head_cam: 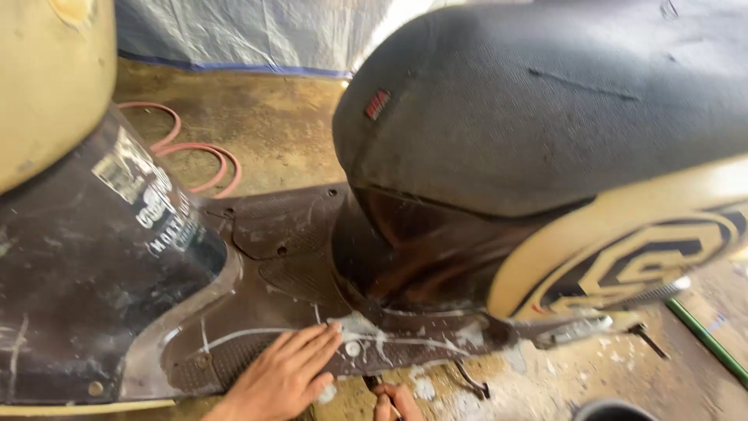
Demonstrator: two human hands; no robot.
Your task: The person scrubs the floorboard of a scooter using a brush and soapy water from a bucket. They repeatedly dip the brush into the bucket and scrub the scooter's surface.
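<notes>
A scooter fills the view, with a black seat (545, 101), a tan side panel (623, 249) and a dark brown footboard (288, 257) streaked with white residue. My left hand (284, 374) lies flat with fingers spread on the near edge of the footboard. Only the fingertips of my right hand (393, 401) show at the bottom edge, below the footboard, pinched around a thin dark tool (375, 386) that points up under the board's edge. The rest of that hand is out of frame.
A red hose (199, 160) lies coiled on the dirty concrete floor behind the scooter. A grey tarp (249, 31) hangs at the back. The tan front leg shield (47, 86) rises at the left. A green rod (709, 339) lies at the right.
</notes>
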